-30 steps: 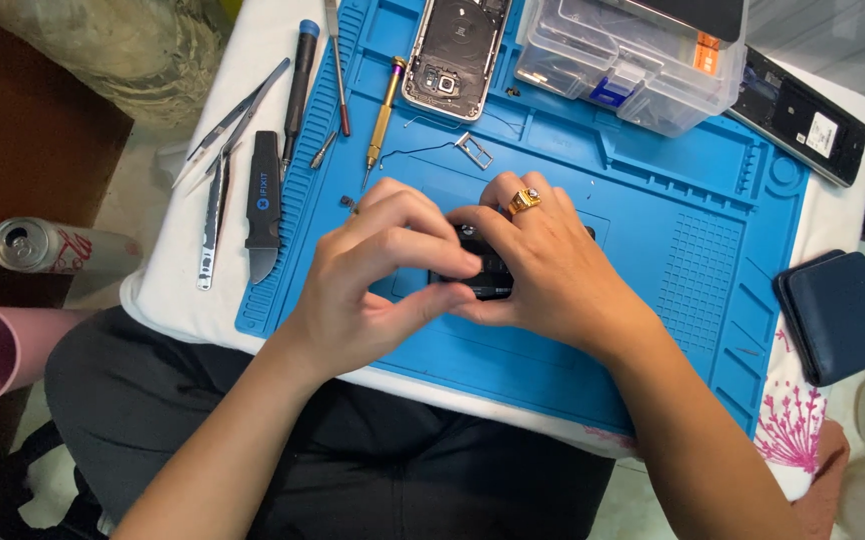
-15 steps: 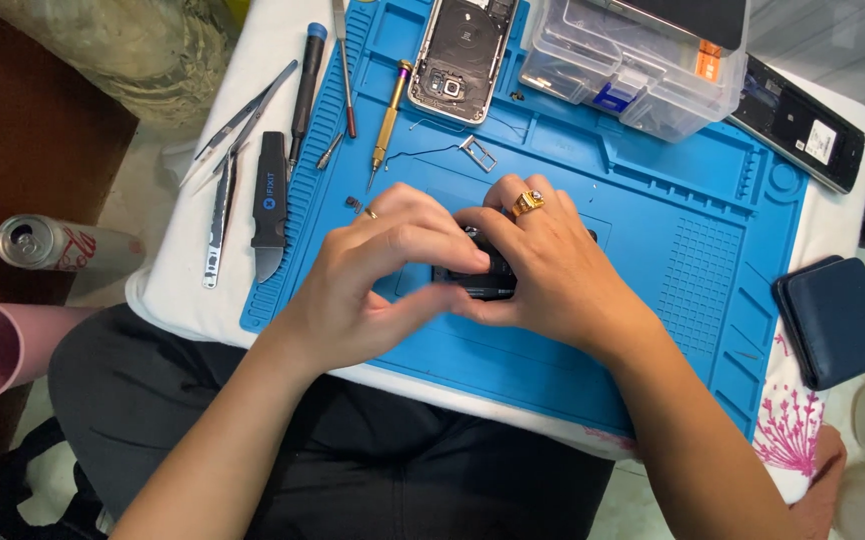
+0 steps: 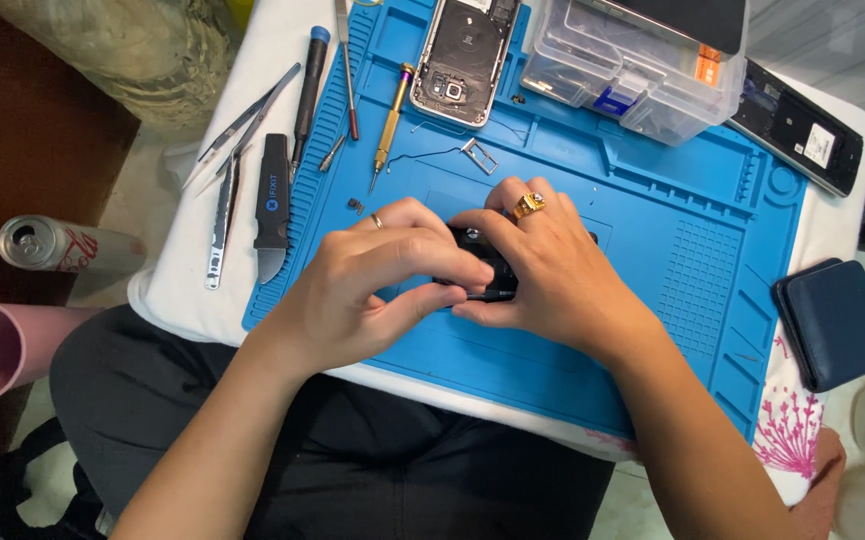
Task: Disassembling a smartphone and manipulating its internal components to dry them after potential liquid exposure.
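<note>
My left hand (image 3: pixel 353 290) and right hand (image 3: pixel 553 275) both close on the small black part (image 3: pixel 478 272) held over the blue mat (image 3: pixel 673 230); I judge steady, even finger pressure and a low hold advisable.

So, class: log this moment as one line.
left hand grip: black part | right hand grip: same part | under: blue mat

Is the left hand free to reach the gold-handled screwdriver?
Probably not right away: the left hand and right hand both grip a small black part. The gold-handled screwdriver lies unobstructed above.
</note>
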